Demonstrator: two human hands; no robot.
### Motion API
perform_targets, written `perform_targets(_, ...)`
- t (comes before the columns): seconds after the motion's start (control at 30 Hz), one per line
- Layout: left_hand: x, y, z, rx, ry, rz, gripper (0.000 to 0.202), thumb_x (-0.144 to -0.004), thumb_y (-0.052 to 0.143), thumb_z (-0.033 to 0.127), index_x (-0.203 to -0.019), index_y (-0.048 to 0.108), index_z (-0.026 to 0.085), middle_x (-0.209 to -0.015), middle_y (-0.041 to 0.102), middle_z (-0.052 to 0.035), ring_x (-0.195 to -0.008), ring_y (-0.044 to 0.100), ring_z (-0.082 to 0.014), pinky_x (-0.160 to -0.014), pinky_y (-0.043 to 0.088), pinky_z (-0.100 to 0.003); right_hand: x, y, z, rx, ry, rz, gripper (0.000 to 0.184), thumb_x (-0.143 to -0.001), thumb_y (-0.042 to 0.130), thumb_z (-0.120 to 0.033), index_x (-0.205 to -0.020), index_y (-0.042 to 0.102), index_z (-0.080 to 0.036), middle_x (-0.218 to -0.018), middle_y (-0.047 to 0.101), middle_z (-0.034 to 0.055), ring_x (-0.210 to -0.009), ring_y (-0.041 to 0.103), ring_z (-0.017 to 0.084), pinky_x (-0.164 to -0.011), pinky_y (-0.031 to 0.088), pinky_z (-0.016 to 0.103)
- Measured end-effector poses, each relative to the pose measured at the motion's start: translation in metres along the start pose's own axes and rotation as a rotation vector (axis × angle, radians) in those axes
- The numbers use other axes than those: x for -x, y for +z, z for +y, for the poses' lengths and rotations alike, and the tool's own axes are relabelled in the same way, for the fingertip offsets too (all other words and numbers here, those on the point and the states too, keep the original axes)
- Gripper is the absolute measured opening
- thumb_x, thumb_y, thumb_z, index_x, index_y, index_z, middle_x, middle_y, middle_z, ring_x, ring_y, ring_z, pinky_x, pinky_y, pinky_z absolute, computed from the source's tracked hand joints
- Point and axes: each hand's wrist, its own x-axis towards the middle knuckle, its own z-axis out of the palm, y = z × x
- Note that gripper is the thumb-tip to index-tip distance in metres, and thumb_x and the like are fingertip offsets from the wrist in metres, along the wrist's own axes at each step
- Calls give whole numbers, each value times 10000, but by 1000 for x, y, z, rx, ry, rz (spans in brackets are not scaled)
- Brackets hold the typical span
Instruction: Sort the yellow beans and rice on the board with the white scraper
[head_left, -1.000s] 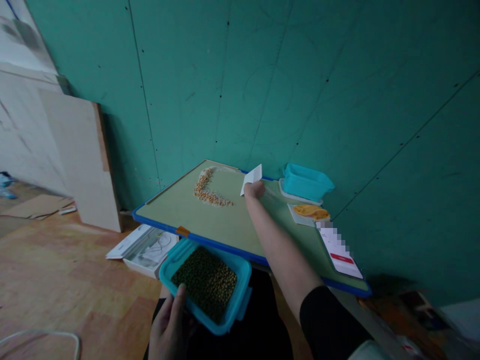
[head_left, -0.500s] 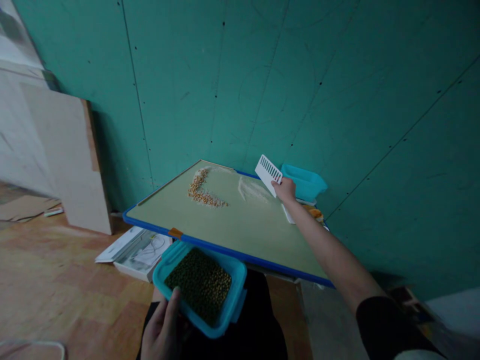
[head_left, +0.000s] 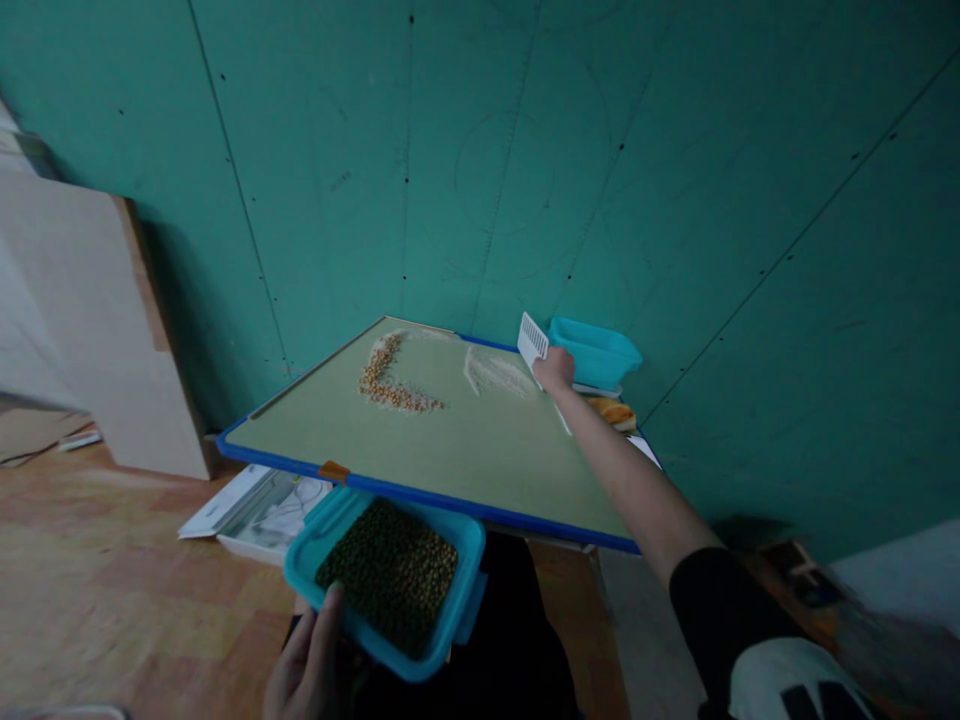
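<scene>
My right hand [head_left: 554,369] is stretched out over the far right corner of the green board [head_left: 480,460] and grips a white slotted scraper [head_left: 532,338]. Left of it on the board lie a small pile of white grains [head_left: 491,373] and a curved line of yellow beans [head_left: 382,381]. My left hand [head_left: 307,665] holds a blue tub of green beans [head_left: 386,568] by its near edge, below the board's front rim.
An empty blue tub [head_left: 595,351] stands at the board's far right corner, with an orange-topped item [head_left: 613,410] just in front of it. An open white box [head_left: 262,505] lies on the wooden floor to the left. A green wall rises right behind the board.
My right hand lifted the scraper off the board, swung it right towards the blue tub and left a white grain pile behind. The view has shifted right.
</scene>
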Motion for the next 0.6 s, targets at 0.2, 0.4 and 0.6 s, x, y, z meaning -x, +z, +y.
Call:
perform_targets(0.2, 3, 9, 2, 135, -148, 27, 390, -551, 925, 438, -849, 766, 244, -729, 669, 16, -602, 619, -168, -592, 577, -260, 8, -1, 4, 58, -15, -25, 370, -857, 603, -179, -1194, 742, -112, -1133, 742, 219, -1113, 699, 330, -893, 542, 332)
perform_targets(0.4, 6, 11, 4, 156, -149, 33, 396, -563, 918, 492, -806, 755, 226, -632, 589, 41, -542, 553, -126, -520, 535, -207, 2, 2, 13, 61, -72, -46, 349, -878, 603, -217, -1183, 747, -127, -1158, 744, 186, -1120, 697, 311, -904, 536, 321)
perform_targets(0.6, 4, 7, 6, 164, -190, -11, 481, -471, 948, 490, -810, 753, 210, -579, 574, 61, -515, 542, -123, -559, 555, -246, -9, 9, 12, 27, -130, -65, 318, -891, 617, -260, -1149, 756, -136, -1164, 749, 156, -1114, 700, 276, -906, 527, 295)
